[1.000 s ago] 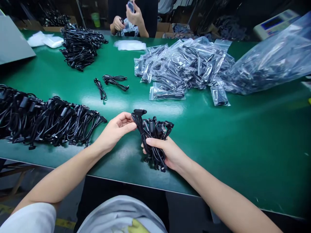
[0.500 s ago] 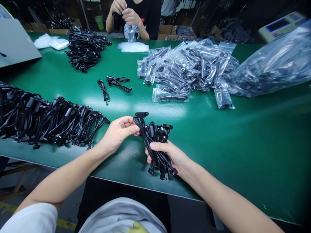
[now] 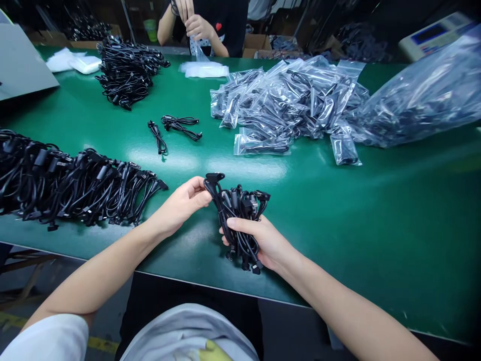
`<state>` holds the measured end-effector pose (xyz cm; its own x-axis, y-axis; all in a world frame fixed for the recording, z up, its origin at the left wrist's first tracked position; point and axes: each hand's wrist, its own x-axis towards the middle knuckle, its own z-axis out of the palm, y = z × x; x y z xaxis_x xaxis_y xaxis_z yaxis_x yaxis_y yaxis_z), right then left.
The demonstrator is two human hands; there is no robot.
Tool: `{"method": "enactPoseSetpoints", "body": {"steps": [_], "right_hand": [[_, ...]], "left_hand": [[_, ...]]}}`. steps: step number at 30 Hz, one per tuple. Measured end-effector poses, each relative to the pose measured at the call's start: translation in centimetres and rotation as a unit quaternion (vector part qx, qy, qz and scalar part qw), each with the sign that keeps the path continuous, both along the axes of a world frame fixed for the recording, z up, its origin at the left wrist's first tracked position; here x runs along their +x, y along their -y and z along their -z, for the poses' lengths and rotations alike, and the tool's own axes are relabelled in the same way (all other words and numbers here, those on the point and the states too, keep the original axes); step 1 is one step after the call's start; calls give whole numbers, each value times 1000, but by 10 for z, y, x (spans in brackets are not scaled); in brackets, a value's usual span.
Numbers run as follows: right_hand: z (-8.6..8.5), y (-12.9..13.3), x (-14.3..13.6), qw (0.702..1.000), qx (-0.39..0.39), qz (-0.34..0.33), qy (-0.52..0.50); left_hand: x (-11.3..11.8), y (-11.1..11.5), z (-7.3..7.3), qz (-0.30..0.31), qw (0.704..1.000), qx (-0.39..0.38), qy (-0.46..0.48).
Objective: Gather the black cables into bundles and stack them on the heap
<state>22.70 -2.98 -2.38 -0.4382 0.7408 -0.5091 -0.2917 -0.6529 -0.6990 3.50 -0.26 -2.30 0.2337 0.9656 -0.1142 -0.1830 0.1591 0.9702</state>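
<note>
A bunch of coiled black cables point(image 3: 243, 213) is gripped in my right hand point(image 3: 263, 235), thumb across the front and fingers wrapped behind. Connector ends stick out above and below the grip. At the bunch's upper left, my left hand point(image 3: 188, 198) pinches one cable point(image 3: 216, 188) of it between thumb and fingers, just below a flat black connector with small side ears. To the left of my left hand lies a long row of similar cable bundles point(image 3: 86, 185). Beyond my hands, two or so loose bundled cables point(image 3: 180, 125) rest on the green table point(image 3: 356, 225).
Bagged cables point(image 3: 278, 100) are heaped at the back, beside a large clear plastic bag point(image 3: 421, 100) on the right. A cable pile point(image 3: 128, 70) and clear pouches point(image 3: 206, 69) lie farther back. Opposite, a co-worker's hands point(image 3: 195, 22) hold a clear pouch. A grey box point(image 3: 24, 62) stands left.
The cable bunch has tilted slightly in my right hand, and its top cable leans a little more to the left with my left hand. The view has shifted slightly.
</note>
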Motion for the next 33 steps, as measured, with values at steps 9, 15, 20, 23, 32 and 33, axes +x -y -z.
{"method": "enactPoseSetpoints", "body": {"steps": [9, 15, 20, 23, 32, 33], "right_hand": [[10, 0, -2, 990, 106, 38, 82], [12, 2, 0, 979, 154, 25, 130], [11, 2, 1, 970, 167, 38, 172], [11, 1, 6, 934, 233, 73, 262], [18, 0, 17, 863, 360, 91, 342], [18, -1, 16, 868, 349, 100, 339]], "left_hand": [[0, -4, -5, -42, 998, -33, -29], [0, -3, -1, -27, 1000, -8, -7], [-2, -1, -3, -6, 1000, -14, -2], [-7, 0, -5, -21, 1000, -4, -4], [-13, 0, -10, -29, 994, 101, -39], [-12, 0, -11, -26, 995, 94, -30]]}}
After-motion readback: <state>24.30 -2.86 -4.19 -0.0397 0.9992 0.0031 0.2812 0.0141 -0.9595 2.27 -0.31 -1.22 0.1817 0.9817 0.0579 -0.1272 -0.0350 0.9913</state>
